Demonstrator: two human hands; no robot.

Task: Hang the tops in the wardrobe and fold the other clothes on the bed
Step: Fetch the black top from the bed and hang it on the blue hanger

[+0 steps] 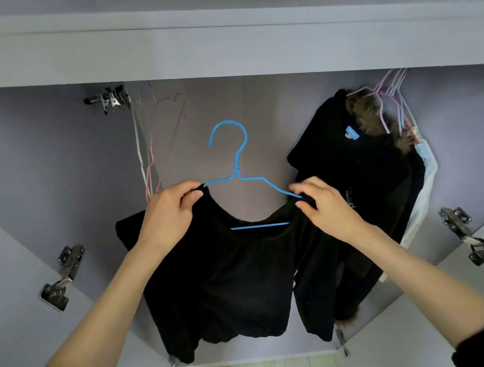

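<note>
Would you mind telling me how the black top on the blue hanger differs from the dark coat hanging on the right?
The black top sits on a blue hanger held up by both hands, hook free; the dark coat already hangs inside the wardrobe on a pale hanger. The top has a plain open neckline; the coat has brown fur trim. Both are dark.

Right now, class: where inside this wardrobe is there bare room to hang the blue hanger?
The free stretch lies in the middle, behind the blue hanger, between the empty wire hangers on the left and the dark fur-trimmed coat on the right. The right end is crowded with pastel hangers and clothes.
</note>
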